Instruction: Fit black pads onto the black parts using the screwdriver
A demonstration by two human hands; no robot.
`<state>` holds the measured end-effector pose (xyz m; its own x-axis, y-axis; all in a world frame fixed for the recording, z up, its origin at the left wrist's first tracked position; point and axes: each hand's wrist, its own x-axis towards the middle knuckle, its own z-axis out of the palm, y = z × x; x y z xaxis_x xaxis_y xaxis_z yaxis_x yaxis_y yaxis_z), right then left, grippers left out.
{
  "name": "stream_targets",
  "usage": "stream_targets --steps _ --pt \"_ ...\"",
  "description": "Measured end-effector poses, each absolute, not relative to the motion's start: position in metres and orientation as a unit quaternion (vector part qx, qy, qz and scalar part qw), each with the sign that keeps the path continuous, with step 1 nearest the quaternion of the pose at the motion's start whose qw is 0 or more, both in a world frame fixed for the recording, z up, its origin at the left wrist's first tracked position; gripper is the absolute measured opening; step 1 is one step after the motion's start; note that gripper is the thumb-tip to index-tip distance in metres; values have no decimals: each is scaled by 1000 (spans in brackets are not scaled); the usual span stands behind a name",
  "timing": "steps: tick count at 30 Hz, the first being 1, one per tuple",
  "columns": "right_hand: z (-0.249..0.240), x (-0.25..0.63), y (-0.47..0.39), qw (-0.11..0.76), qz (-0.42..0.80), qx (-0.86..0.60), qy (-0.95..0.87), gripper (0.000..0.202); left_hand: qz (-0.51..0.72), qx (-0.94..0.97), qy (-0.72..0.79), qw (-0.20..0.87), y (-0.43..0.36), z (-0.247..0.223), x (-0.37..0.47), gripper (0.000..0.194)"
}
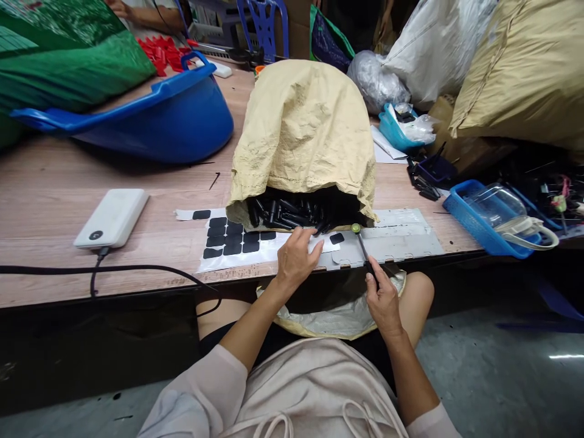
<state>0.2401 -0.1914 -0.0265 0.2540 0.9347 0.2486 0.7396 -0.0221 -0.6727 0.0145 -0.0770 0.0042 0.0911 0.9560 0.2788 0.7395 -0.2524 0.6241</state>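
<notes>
My left hand (295,258) is at the mouth of a pale yellow sack (310,128), its thumb apart from its bent fingers and nothing visible in its grip. Black tube-like pieces (292,213) fill the sack's opening, some close to my fingertips. Under that hand lies a white backing sheet (214,263) with several black rounded-square stickers (233,238). My right hand (382,298) is closed around the black handle of a thin metal-shafted tool (362,244) with a round yellow-green head. The head is just in front of the sack's right corner, over a grey strip (401,234).
A white power bank (112,219) with a black cable (137,267) lies left, near a blue basin (173,115). Right are a blue basket (474,225) and big sacks (524,73). An open sack (319,325) sits between my knees. Another person's arm (155,17) shows far left.
</notes>
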Motion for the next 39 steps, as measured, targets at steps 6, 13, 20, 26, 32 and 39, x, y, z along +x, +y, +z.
stream_targets --steps 6,13,20,26,32,39 --pt "-27 240 -191 372 134 -700 -595 48 257 712 634 157 -51 6 22 21" --pt "-29 240 -192 378 139 -694 -597 49 281 687 645 178 -80 8 -18 18" --pt "-24 241 -191 368 142 -698 -598 50 301 789 492 212 -79 5 -5 16" --pt "-21 242 -192 369 173 -707 -578 52 306 792 480 221 -63 -6 4 17" --pt "-18 238 -201 397 212 -685 -573 51 311 764 501 263 -58 -5 2 15" --pt "7 221 -208 388 189 -623 -653 45 302 738 530 287 -57 -2 7 15"
